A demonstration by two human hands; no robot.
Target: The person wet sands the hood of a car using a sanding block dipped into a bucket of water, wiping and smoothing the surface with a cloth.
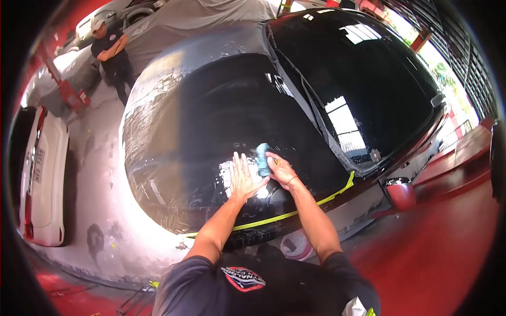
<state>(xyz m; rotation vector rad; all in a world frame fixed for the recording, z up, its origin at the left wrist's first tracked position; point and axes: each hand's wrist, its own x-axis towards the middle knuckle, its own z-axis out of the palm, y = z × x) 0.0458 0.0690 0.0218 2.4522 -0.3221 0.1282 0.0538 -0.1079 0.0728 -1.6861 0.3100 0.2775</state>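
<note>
In the head view, a black car hood (232,105) fills the middle, its surface wet and glossy with bright reflections. My left hand (242,179) lies flat on the hood, fingers stretched out and holding nothing. Just to its right, my right hand (282,171) is closed around a teal pad (262,159), which appears to rest on the hood; its exact kind is unclear. Yellow-green masking tape (269,219) runs along the hood's near edge. Beyond the hood's right side is the dark windshield (348,79) with its wiper.
A person (109,50) with folded arms stands beyond the hood at upper left. A white car's rear (45,179) is at far left. Grey sheeting (179,21) covers something behind. A white bucket (296,245) stands below my right arm, and a red side mirror (400,195) sticks out at right.
</note>
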